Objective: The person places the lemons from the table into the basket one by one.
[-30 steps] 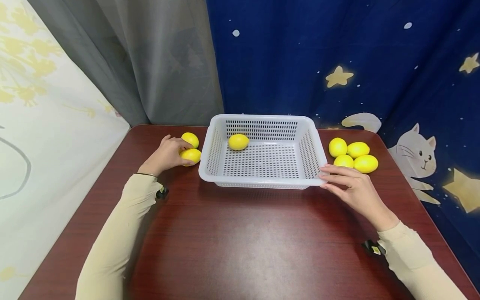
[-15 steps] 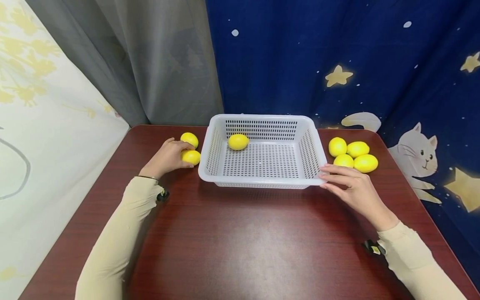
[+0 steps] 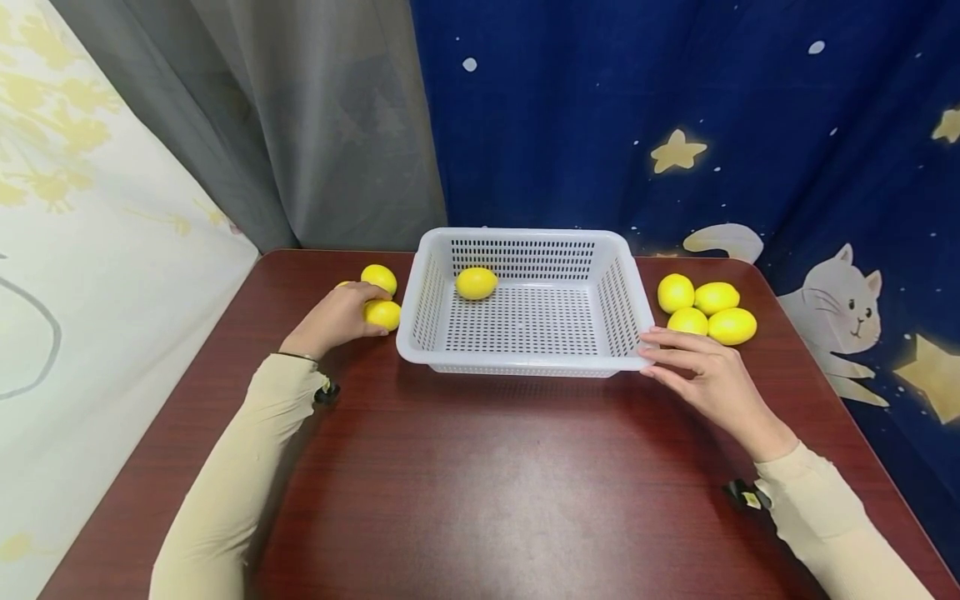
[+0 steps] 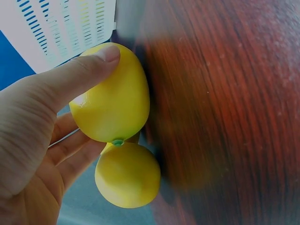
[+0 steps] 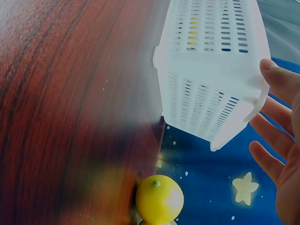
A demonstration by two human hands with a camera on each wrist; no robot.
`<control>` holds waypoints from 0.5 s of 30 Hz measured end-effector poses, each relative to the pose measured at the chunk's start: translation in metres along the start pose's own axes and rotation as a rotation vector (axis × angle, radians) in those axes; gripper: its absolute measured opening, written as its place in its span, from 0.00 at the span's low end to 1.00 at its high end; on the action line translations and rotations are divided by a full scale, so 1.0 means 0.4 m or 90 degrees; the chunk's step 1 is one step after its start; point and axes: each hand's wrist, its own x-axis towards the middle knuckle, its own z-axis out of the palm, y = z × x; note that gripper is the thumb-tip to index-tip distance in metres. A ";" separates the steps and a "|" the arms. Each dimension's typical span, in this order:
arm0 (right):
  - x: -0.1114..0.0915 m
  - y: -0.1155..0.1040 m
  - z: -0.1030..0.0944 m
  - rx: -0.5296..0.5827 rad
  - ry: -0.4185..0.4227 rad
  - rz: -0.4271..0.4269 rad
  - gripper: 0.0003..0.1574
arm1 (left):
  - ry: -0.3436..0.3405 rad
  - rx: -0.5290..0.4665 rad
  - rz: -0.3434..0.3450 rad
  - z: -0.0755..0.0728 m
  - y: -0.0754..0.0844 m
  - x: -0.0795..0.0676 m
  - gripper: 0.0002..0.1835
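"while the right hand (image 3: pixel 705 379) is at the white basket (image 3: pixel 525 362), where is the left hand (image 3: pixel 330 318)?"

"left of centre in the head view, clamped on a front lemon (image 3: pixel 383 316), thumb on one side, fingers behind. that lemon is just left of the basket."

"anything near it?"

"a back lemon (image 3: pixel 378 280) lies just above it in the frame, and a yellow patch (image 3: pixel 342 284) shows behind the hand, mostly hidden."

"and the right hand?"

"pinching the basket's rim at its lower right corner, thumb and fingertips on it."

"inside the basket?"

"a single lemon (image 3: pixel 476 283), towards the upper left. four more lemons (image 3: pixel 732 326) cluster on the desk (image 3: pixel 487 483), right of frame centre, just beyond the right hand."
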 end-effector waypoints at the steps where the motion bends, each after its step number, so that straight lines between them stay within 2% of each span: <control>1: 0.000 0.000 0.000 0.000 0.000 0.000 0.22 | -0.001 0.000 0.001 0.000 0.000 0.000 0.29; 5: 0.000 -0.001 0.000 -0.003 -0.002 0.003 0.21 | -0.002 -0.004 -0.001 -0.002 0.001 -0.002 0.29; 11: 0.000 -0.003 0.000 -0.013 -0.007 0.016 0.31 | 0.005 0.012 -0.008 -0.011 0.003 -0.002 0.30; 15: -0.001 -0.002 0.000 -0.017 -0.012 0.026 0.33 | 0.025 0.040 -0.003 -0.019 0.008 0.001 0.30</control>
